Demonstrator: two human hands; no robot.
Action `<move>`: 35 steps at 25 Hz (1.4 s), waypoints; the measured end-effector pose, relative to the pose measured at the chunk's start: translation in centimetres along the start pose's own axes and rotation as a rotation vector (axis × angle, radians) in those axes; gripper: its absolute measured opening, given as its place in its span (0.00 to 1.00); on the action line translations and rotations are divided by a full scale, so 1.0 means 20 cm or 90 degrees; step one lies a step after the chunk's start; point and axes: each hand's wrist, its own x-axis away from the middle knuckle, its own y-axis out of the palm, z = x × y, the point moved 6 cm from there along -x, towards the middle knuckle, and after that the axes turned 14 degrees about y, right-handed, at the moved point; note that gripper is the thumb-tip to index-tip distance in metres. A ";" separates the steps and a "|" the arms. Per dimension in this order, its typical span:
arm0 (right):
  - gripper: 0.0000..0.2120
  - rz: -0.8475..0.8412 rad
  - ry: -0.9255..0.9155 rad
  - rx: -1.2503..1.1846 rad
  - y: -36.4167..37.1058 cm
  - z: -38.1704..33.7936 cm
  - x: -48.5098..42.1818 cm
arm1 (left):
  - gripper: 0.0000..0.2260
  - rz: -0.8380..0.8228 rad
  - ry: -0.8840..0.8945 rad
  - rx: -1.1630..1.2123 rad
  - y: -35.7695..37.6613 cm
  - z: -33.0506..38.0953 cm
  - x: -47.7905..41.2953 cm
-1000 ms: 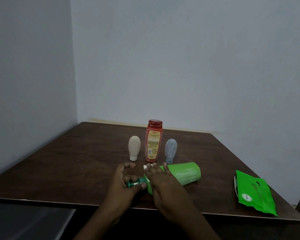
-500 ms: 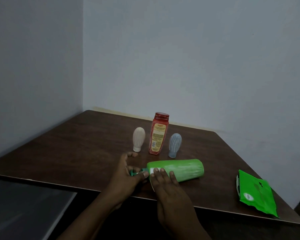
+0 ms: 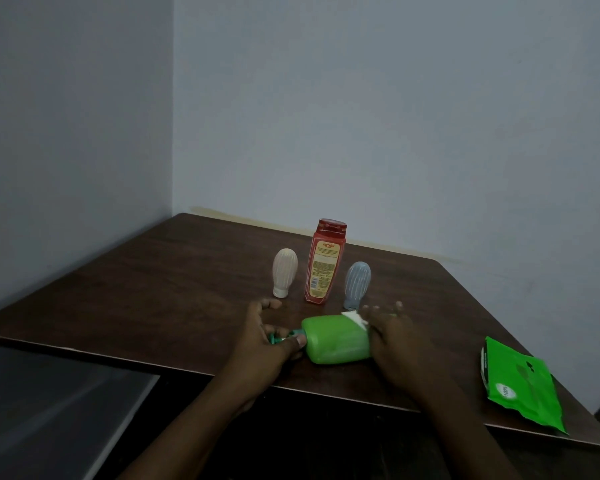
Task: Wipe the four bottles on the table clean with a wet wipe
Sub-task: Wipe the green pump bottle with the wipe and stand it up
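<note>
- The green bottle (image 3: pixel 336 341) is laid on its side near the front edge of the counter (image 3: pixel 153 289), probably so that its long body can be rubbed along its length without tipping over.
- The left grip (image 3: pixel 267 344) is closed round the teal pump head (image 3: pixel 281 338), pinched between thumb and fingers. The bottle is judged to be held there to stop it rolling or sliding under the wiping strokes.
- The right grip (image 3: pixel 395 337) is spread wide with outstretched, motion-blurred fingers and is pressed over the base end of the bottle. The white wet wipe (image 3: pixel 355 318) is trapped beneath it, and only a corner of the wipe can be seen.
- The cream bottle (image 3: pixel 284 275), the red bottle (image 3: pixel 324 261) and the grey-blue bottle (image 3: pixel 356 284) are stood in a row just behind, apart from both hands. They are judged to be kept out of the way for their turn.
- The green pack of wipes (image 3: pixel 520 386) is left at the right front corner, within reach.
- Compared with half a second ago, the right grip and the wipe have been carried from the neck end of the body to its base end, so the near half of the bottle is now uncovered.
- The left grip has been kept on the pump, and the three standing bottles and the pack are unchanged.
</note>
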 end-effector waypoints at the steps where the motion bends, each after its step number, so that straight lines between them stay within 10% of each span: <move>1: 0.20 -0.001 0.025 0.037 -0.01 0.06 -0.02 | 0.27 0.001 0.003 0.002 0.00 0.00 0.00; 8: 0.15 0.243 0.259 -0.032 -0.17 0.38 -0.06 | 0.28 0.007 0.001 0.009 -0.02 -0.02 0.01; 15: 0.26 0.025 -0.010 -0.025 0.15 -0.03 0.15 | 0.26 0.015 0.000 0.018 -0.02 -0.01 0.00; 21: 0.17 -0.080 -0.033 -0.463 -0.05 -0.14 0.25 | 0.28 0.017 -0.017 0.027 -0.03 -0.03 -0.01; 26: 0.20 0.198 0.084 -0.217 -0.16 0.28 0.07 | 0.29 0.022 -0.015 0.023 -0.02 -0.05 -0.02; 30: 0.26 0.076 0.125 -0.025 0.08 0.28 0.10 | 0.29 0.025 -0.014 0.033 -0.03 -0.04 -0.03; 35: 0.24 0.010 -0.081 -0.160 0.16 -0.10 0.32 | 0.26 0.021 -0.026 0.043 -0.04 -0.04 -0.02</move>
